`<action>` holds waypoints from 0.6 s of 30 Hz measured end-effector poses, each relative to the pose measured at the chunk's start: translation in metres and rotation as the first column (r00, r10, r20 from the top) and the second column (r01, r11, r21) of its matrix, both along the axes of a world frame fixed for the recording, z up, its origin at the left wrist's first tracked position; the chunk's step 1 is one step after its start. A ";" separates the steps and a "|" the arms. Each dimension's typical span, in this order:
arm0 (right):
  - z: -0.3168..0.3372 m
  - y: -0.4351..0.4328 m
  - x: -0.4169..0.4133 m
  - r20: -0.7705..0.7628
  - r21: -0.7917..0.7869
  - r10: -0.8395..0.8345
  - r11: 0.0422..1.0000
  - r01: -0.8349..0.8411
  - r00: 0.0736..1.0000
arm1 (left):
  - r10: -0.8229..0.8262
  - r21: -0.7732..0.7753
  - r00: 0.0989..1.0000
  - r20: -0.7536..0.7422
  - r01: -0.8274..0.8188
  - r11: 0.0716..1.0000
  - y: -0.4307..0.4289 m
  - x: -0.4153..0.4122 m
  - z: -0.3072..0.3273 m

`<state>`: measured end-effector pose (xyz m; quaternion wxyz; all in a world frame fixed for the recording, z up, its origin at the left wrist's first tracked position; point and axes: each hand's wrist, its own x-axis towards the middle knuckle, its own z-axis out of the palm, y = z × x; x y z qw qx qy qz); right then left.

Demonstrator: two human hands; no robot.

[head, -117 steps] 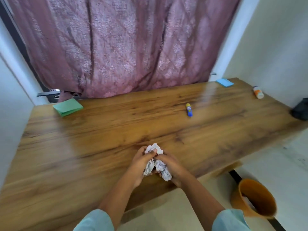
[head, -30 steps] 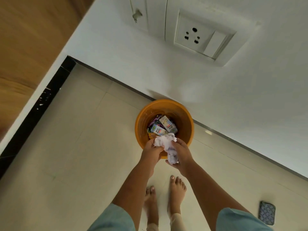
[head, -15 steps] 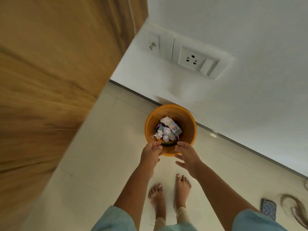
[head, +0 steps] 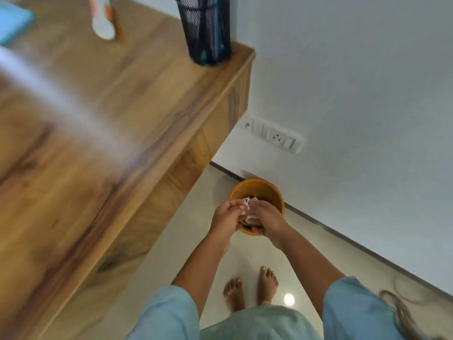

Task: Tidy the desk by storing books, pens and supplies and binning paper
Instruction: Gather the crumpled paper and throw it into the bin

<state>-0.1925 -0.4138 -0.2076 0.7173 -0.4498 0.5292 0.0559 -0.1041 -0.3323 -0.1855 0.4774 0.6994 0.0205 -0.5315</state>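
Judging by how things lie, the paper-binning step is at or near its end: the left hand and right hand hang close together directly over the orange bin on the floor, fingers curled inward, with crumpled white paper showing in the gap between them. Whether the fingers pinch that paper or it already lies in the bin beneath I cannot tell, since the hands hide it. Supplies look left to store: a white-and-orange tube lies on its side on the counter, and a blue pad sits at the far left edge. A black mesh pen holder stands upright near the counter's corner, something dark inside it. No books are in view. The counter is wood-grained, blurred, and crossed by a pale streak of glare. Beyond it are a plain pale wall with a low socket plate, a dark skirting line, glossy light floor tiles and bare feet.
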 end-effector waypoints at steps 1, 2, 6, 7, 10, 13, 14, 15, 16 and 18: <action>0.016 0.003 0.001 0.019 -0.018 0.010 1.000 -0.010 1.000 | 0.009 -0.028 1.000 -0.004 -0.009 1.000 0.004 0.002 0.013; 0.032 0.006 0.003 0.033 -0.044 0.021 0.999 -0.020 0.999 | 0.021 -0.053 1.000 -0.002 -0.021 0.998 0.008 0.004 0.027; 0.088 0.018 0.010 0.071 -0.171 0.043 0.985 -0.030 0.997 | -0.008 -0.125 0.999 0.048 0.014 0.992 0.025 0.008 0.077; 0.100 0.020 0.012 0.088 -0.207 0.050 0.978 -0.031 0.995 | -0.025 -0.136 0.998 0.066 0.034 0.990 0.029 0.009 0.089; 0.136 0.026 0.019 0.123 -0.292 0.099 0.955 -0.059 0.987 | -0.023 -0.182 0.992 0.128 0.047 0.982 0.042 0.013 0.122; 0.166 0.034 0.027 0.162 -0.325 0.134 0.943 -0.075 0.978 | 0.012 -0.230 0.983 0.186 0.032 0.973 0.055 0.020 0.151; 0.174 0.038 0.028 0.168 -0.339 0.141 0.938 -0.077 0.976 | 0.028 -0.239 0.979 0.204 0.022 0.971 0.060 0.021 0.159; 0.180 0.042 0.030 0.180 -0.351 0.149 0.933 -0.078 0.972 | 0.049 -0.248 0.975 0.218 0.007 0.969 0.066 0.022 0.167; 0.185 0.047 0.032 0.192 -0.360 0.161 0.929 -0.083 0.968 | 0.075 -0.259 0.971 0.227 -0.014 0.966 0.073 0.022 0.172; 0.195 0.060 0.035 0.206 -0.374 0.192 0.922 -0.104 0.960 | 0.130 -0.282 0.961 0.244 -0.058 0.958 0.090 0.023 0.182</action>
